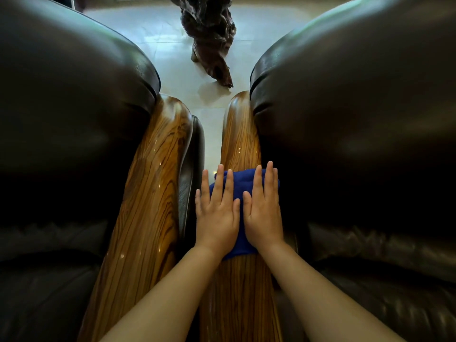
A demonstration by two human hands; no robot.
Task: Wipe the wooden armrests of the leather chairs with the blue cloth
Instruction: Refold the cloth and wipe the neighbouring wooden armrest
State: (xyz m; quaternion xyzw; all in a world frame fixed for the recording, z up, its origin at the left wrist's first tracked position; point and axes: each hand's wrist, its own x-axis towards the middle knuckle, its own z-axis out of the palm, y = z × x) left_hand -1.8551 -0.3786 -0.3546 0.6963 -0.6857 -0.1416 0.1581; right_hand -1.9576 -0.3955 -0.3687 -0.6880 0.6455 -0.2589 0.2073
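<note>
Two glossy striped wooden armrests run side by side between two dark leather chairs. The blue cloth (240, 183) lies folded across the right armrest (240, 139), about halfway along it. My left hand (217, 211) and my right hand (264, 208) press flat on the cloth next to each other, fingers stretched forward and slightly spread. Most of the cloth is hidden under my palms. The left armrest (153, 183) is bare and shows small bright glints on its surface.
The left leather chair (69, 114) and the right leather chair (357, 119) bulge over the armrests on both sides. A narrow gap separates the armrests. Beyond them is a pale tiled floor (172, 58) with a dark gnarled wooden piece (209, 35) standing on it.
</note>
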